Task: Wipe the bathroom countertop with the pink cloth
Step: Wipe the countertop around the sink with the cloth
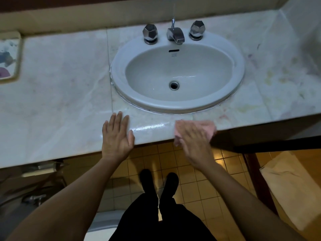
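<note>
A bathroom: an oval sink point(177, 73) with a chrome tap point(175, 34) is set in a marble tabletop point(57, 80), above yellow floor tiles point(201, 185), a toilet point(104, 221) below its near edge

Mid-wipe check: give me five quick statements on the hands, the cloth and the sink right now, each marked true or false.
1. The right hand presses the pink cloth at the front edge of the pale marble countertop. True.
2. The left hand holds a second cloth. False: it lies flat and open on the countertop, with nothing in its grip.
3. The pink cloth is inside the white oval sink basin. False: it is on the countertop in front of the basin.
4. The chrome faucet spout stands between two faceted chrome knobs. True.
5. A plug covers the round metal drain. False: the drain is open.
</note>
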A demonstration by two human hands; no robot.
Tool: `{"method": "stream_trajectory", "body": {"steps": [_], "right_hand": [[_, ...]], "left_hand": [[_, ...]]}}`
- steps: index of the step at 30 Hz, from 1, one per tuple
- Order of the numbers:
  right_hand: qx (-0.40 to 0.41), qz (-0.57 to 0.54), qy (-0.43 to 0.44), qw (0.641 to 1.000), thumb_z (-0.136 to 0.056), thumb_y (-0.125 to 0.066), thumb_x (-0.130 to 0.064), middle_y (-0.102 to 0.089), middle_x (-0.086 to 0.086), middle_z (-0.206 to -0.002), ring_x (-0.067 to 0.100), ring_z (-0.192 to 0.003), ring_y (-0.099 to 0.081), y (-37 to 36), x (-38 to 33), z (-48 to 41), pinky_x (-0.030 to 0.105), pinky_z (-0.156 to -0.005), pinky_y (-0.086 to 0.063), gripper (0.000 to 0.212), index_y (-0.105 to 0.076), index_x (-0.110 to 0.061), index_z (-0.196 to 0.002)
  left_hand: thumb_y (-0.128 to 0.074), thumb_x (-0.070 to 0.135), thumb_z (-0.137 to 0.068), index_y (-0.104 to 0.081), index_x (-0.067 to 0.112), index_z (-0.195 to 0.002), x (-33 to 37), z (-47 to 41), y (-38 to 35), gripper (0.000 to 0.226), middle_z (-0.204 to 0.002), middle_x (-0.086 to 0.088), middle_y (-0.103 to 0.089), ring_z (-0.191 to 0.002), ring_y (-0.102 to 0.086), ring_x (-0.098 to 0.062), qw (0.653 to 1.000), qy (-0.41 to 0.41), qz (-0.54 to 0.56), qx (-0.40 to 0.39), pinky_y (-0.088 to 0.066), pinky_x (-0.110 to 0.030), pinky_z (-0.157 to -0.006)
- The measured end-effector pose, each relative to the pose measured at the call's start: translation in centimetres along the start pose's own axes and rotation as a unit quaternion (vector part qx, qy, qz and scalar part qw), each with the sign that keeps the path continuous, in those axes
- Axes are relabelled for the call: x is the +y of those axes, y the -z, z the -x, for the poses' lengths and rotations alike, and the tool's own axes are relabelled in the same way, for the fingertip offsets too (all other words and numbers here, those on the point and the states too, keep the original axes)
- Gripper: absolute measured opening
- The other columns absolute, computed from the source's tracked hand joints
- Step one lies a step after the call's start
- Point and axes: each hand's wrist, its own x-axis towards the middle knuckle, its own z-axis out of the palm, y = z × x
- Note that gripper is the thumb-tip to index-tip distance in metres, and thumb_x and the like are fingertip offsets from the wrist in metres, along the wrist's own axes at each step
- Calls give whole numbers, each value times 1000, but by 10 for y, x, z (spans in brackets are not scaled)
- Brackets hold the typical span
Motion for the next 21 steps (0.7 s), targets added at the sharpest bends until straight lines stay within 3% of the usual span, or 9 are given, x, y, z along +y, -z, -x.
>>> {"method": "stream_trajectory", "body": {"steps": [3,6,9,11,14,18,21], "right_hand": [[55,4,-128,990,-109,-25,-34,-11,-3,-174,21,-161,-4,13,21,-4,57,-129,-9,58,-12,-28,-165],[86,4,-205,975,-108,-28,-33,-6,0,-174,28,-161,0,-1,-31,-21,55,-128,0,61,-8,-25,-165],[29,-29,-95,995,-110,-29,-30,6,-6,-173,25,-160,11,-20,-100,-28,51,-128,6,62,-2,-27,-166],[-13,-17,5,1000,-110,-25,-36,4,-10,-174,19,-160,11,-23,-113,-22,47,-129,5,59,-7,-29,-166],[-33,-16,20,999,-105,-14,-45,2,-13,-174,12,-160,10,-9,-71,-11,47,-130,3,62,-6,-36,-165],[11,1,-126,992,-106,-16,-45,-1,-10,-174,15,-161,4,21,26,9,57,-128,-11,60,-5,-35,-165],[16,-9,-219,976,-102,-14,-46,-6,-4,-175,22,-161,-1,57,76,2,57,-128,-12,66,-11,-29,-166]], "left_hand": [[-37,37,-99,-42,11,-154,0,0,-1,61,-163,-16,-36,-153,-30,-37,1000,0,-1,-1,-24,-57,-123],[-39,36,-99,-42,11,-154,0,0,0,60,-164,-16,-35,-153,-30,-37,1000,0,4,-8,-24,-58,-123],[-38,36,-100,-41,10,-154,-1,0,0,61,-164,-17,-35,-154,-29,-37,1000,-2,9,-11,-24,-59,-123],[-38,36,-100,-41,10,-154,-2,0,1,60,-164,-17,-35,-154,-29,-37,1000,-5,16,-14,-24,-59,-123],[-38,37,-100,-41,10,-154,-4,0,2,60,-165,-17,-34,-154,-28,-37,1000,-12,20,-17,-24,-59,-123],[-34,38,-101,-41,10,-155,-7,2,0,61,-165,-17,-34,-155,-27,-37,999,-17,22,-31,-23,-58,-123],[-33,35,-99,-44,6,-151,-7,0,0,60,-162,-22,-36,-152,-30,-42,999,-16,33,-36,-28,-64,-118]]}}
